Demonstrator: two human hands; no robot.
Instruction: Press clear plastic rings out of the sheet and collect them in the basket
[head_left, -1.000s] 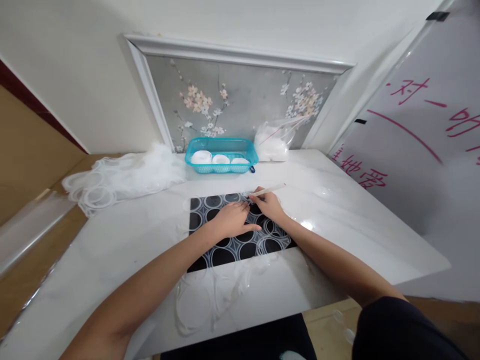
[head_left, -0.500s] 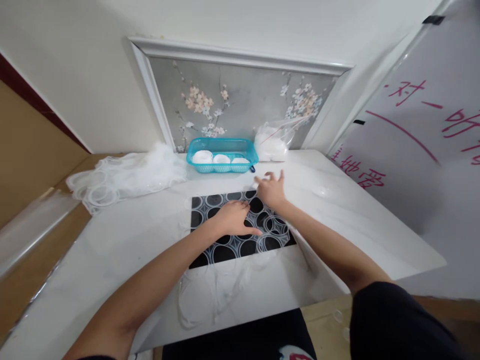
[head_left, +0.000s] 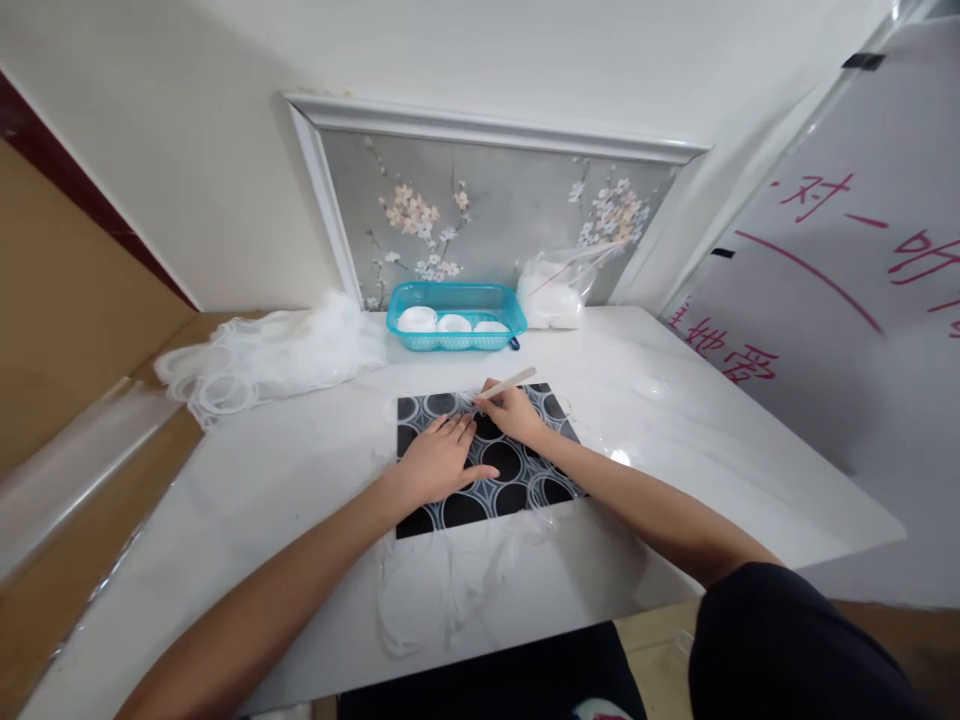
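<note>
A black sheet patterned with pale rings lies on the white table. Pressed flat on its left half is my left hand, fingers spread. My right hand is closed in a pen-like grip around a slim whitish stick-like tool, whose lower end meets the sheet near its far edge, close to my left fingertips. Whether the tool is a pen or a blade I cannot tell. Loose clear ring-shaped scraps rest at the sheet's near right corner, and larger translucent strips lie in front of it.
Behind the sheet stands a blue plastic basket with white round pieces inside. A clear bag of white material leans to its right. To the left is a heap of translucent white rings. A whiteboard borders the table's right side.
My right hand has come from beyond the sheet's far right edge back onto it, the whitish tool now plainly visible. My left hand has slid left and lies flatter. The view shifted slightly.
</note>
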